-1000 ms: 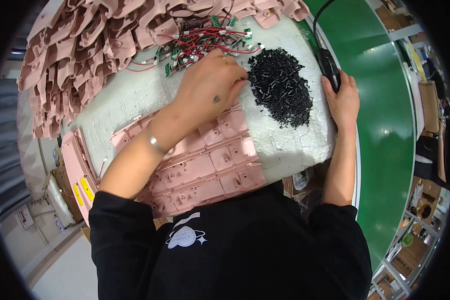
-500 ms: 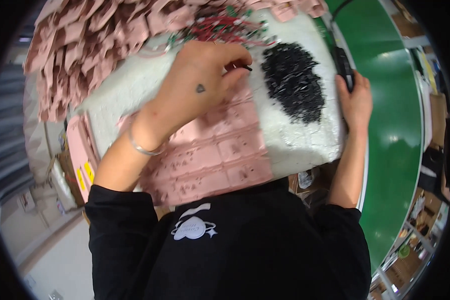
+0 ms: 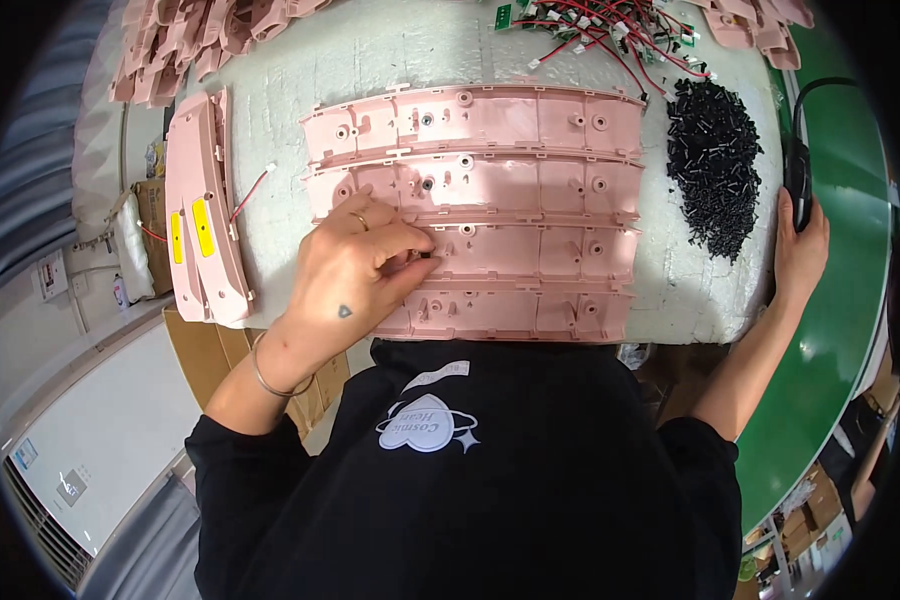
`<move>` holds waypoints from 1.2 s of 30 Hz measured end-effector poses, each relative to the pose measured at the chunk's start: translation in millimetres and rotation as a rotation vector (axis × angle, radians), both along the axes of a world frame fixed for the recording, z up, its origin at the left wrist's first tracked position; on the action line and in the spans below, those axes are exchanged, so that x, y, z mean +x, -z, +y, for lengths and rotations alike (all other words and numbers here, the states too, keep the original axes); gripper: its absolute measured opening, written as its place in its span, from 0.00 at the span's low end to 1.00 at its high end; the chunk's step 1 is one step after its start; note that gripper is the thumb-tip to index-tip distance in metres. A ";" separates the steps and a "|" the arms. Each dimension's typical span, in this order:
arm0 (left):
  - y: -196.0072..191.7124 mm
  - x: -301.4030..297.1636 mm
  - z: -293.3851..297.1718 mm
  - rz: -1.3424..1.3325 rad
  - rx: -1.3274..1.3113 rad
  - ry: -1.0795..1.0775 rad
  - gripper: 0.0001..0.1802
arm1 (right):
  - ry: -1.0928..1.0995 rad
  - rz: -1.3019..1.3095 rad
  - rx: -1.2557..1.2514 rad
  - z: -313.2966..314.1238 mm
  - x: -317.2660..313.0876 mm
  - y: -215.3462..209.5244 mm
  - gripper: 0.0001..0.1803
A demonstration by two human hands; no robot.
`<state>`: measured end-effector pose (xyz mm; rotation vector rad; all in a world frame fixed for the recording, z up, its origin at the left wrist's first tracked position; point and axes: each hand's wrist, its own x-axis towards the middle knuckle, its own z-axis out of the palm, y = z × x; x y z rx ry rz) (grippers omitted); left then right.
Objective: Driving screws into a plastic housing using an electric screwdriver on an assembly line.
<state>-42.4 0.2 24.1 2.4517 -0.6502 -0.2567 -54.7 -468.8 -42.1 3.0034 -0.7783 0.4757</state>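
Observation:
Several long pink plastic shells (image 3: pixel 530 120) lie in rows on a white foam pad (image 3: pixel 270 130), inner sides up. My left hand (image 3: pixel 355 275) rests on the third shell (image 3: pixel 550 250), thumb and fingers pinched on a small black screw (image 3: pixel 426 256) at a screw post. A ring and a bracelet are on that hand. My right hand (image 3: pixel 800 250) is at the pad's right edge, closed around the lower end of a black corded tool (image 3: pixel 798 165). A heap of black screws (image 3: pixel 715 160) lies just left of the tool.
Red wires with small green boards (image 3: pixel 610 25) lie at the pad's far edge. Closed pink housings with yellow labels (image 3: pixel 195 210) stand at the left, loose pink parts (image 3: pixel 170 40) beyond them. A green surface (image 3: pixel 850 320) runs along the right. Cardboard boxes (image 3: pixel 200 350) sit below.
My left hand drew back from the far side near the screw heap to the third shell near me. The view tilted down. My right hand stayed on the black tool.

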 end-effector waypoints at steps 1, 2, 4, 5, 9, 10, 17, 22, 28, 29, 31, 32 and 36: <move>4.0 -1.7 0.1 -0.002 0.046 -0.005 0.08 | 0.007 0.009 -0.005 0.0 -0.1 -0.5 0.36; 6.3 -3.6 -0.9 0.000 0.016 -0.037 0.08 | 0.008 0.010 -0.005 2.3 0.7 -2.0 0.36; 10.3 -4.7 -1.0 -0.026 0.013 -0.038 0.08 | 0.024 0.035 0.023 6.8 2.0 -6.0 0.37; 11.0 -5.0 -1.2 -0.054 0.013 -0.041 0.08 | 0.026 0.036 0.023 5.4 0.6 -4.9 0.37; 10.0 -5.6 -4.0 -0.049 0.004 -0.063 0.08 | 0.008 0.013 -0.017 3.1 -0.4 -2.7 0.36; 9.7 -4.5 -3.1 -0.047 0.030 -0.044 0.08 | 0.009 0.013 -0.026 3.7 -0.5 -3.0 0.36; 3.2 -5.3 -6.8 -0.077 0.160 0.006 0.11 | -0.013 -0.001 -0.020 1.7 0.7 0.0 0.36; -12.2 9.1 -6.5 -0.028 0.203 0.134 0.08 | -0.021 -0.035 -0.008 4.8 1.1 -3.4 0.34; -42.9 59.5 -56.9 -0.139 -0.061 0.298 0.07 | -0.086 -0.097 0.039 13.4 1.1 -5.8 0.26; -37.0 71.9 -75.1 -0.155 -0.101 0.326 0.07 | -0.106 -0.107 -0.008 9.3 0.3 -2.5 0.27; -24.6 93.0 -109.8 -0.391 -0.191 0.478 0.07 | -0.028 -0.080 0.058 22.7 2.0 -8.2 0.28; -15.8 103.2 -126.9 -0.436 -0.205 0.500 0.07 | -0.006 -0.071 0.071 26.9 2.3 -14.3 0.28; 17.8 136.3 -176.9 -0.454 -0.001 0.561 0.07 | 0.020 -0.065 0.088 29.6 0.0 -19.6 0.28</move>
